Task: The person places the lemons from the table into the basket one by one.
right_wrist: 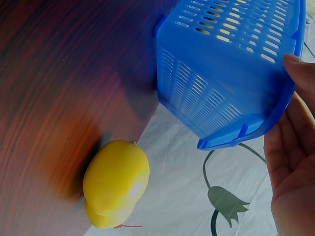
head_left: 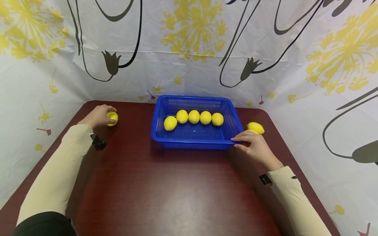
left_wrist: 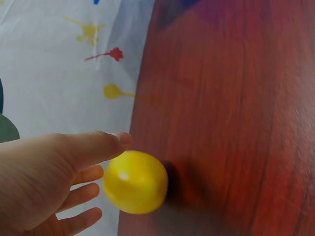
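My left hand (head_left: 99,116) is at a yellow lemon (head_left: 112,118) on the left side of the table, with the thumb along its near side. In the left wrist view the thumb is straight, its tip right at the edge of the lemon (left_wrist: 136,182), and three fingers reach toward it. At the near right corner of a blue plastic basket (head_left: 192,141), my right hand (head_left: 256,147) grips the rim. The right wrist view has the thumb on one side of the basket's rim (right_wrist: 281,110) and the fingers on the other. Several lemons (head_left: 194,117) sit in a row inside the basket.
Beside the basket on the right lie two lemons (head_left: 255,127), one partly hidden behind the right hand. A dark red-brown table (head_left: 177,193) carries everything. Its back and sides meet a white flower-patterned cloth (head_left: 189,78).
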Available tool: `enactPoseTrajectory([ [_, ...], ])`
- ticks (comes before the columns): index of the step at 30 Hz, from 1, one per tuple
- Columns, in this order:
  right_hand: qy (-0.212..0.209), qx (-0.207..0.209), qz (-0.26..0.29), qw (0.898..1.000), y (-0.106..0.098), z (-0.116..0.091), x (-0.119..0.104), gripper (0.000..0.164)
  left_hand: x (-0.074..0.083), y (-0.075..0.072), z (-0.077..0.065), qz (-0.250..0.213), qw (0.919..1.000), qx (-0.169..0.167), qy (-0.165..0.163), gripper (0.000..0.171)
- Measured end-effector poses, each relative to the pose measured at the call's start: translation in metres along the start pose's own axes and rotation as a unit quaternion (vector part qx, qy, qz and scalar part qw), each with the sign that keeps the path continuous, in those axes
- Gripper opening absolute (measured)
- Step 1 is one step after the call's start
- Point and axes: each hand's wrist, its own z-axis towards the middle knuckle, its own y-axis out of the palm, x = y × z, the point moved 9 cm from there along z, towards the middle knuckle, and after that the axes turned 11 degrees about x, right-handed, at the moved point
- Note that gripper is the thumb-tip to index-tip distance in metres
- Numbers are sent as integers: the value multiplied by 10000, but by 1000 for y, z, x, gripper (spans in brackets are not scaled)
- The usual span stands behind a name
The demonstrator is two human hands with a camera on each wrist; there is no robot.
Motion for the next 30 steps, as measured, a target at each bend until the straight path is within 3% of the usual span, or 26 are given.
enactPoseTrajectory([
  [14, -11, 40, 59, 10000, 1, -1, 3, 27, -17, 15, -8, 221, 9994, -160, -190, 73],
  [30, -12, 97, 44, 9999, 2, -1, 4, 28, -21, 19, -8, 477, 9975, -97, -505, 71],
])
